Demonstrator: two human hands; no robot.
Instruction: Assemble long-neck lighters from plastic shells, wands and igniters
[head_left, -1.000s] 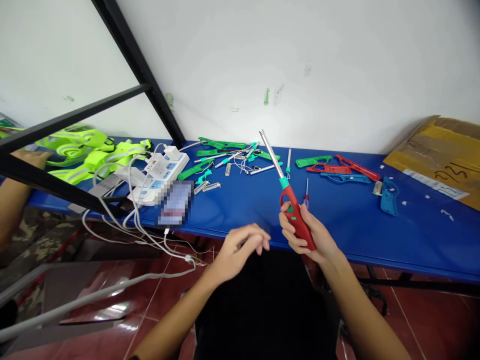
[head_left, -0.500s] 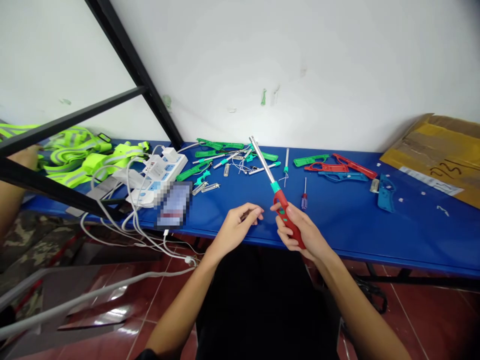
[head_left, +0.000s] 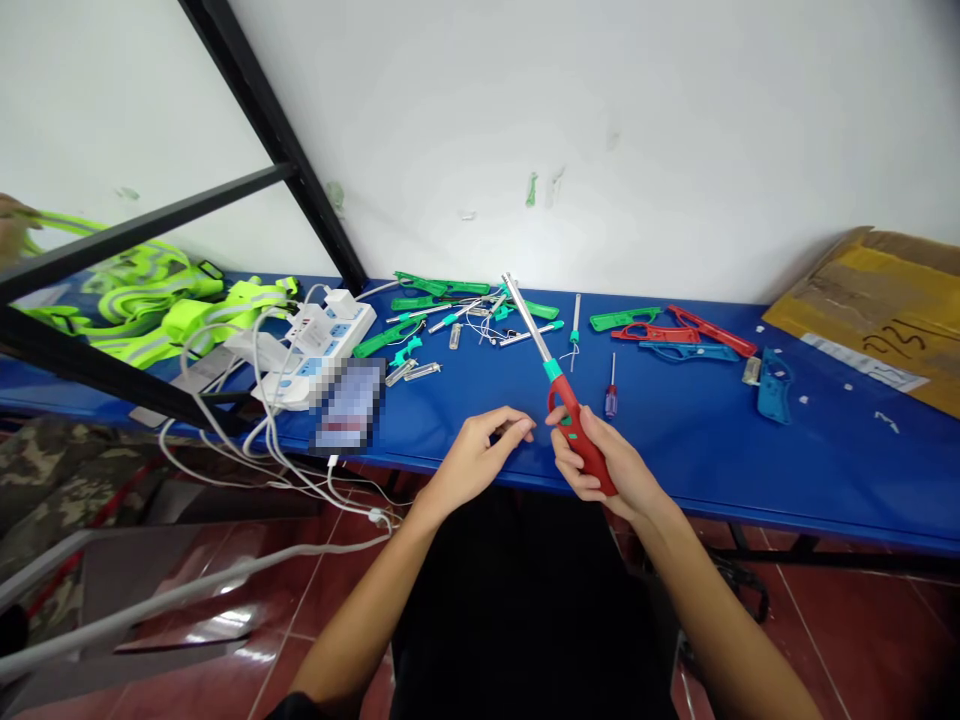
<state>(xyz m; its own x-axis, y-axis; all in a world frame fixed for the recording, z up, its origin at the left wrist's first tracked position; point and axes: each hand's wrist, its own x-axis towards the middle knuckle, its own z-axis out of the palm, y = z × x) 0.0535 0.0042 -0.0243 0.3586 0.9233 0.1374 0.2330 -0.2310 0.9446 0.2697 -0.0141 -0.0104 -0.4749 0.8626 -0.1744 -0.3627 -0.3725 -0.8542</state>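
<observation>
My right hand (head_left: 607, 460) is wrapped round the red handle of a long lighter (head_left: 582, 435), whose metal tube points up and to the left. My left hand (head_left: 484, 450) is beside it over the front edge of the table, thumb and fingertips together; whether anything small is between them is too small to tell. Behind the lighter lies a screwdriver (head_left: 611, 388) with a purple handle. A loose metal tube with a green collar (head_left: 575, 325) is farther back. Green shells (head_left: 442, 287), more tubes and small clear parts are scattered at the back left of my hands.
Red shells (head_left: 712, 330) and blue shells (head_left: 774, 388) lie on the blue table (head_left: 697, 430), near a cardboard box (head_left: 885, 310). At left are a power strip (head_left: 319, 360) with cables, a phone (head_left: 351, 405), a black frame (head_left: 259, 100), and yellow-green straps (head_left: 150, 295) held by another person's hand (head_left: 13, 225).
The other person's hand at far left has risen, lifting a strap. My hands stay nearly in place, with the lighter still in my right hand; the view has shifted slightly.
</observation>
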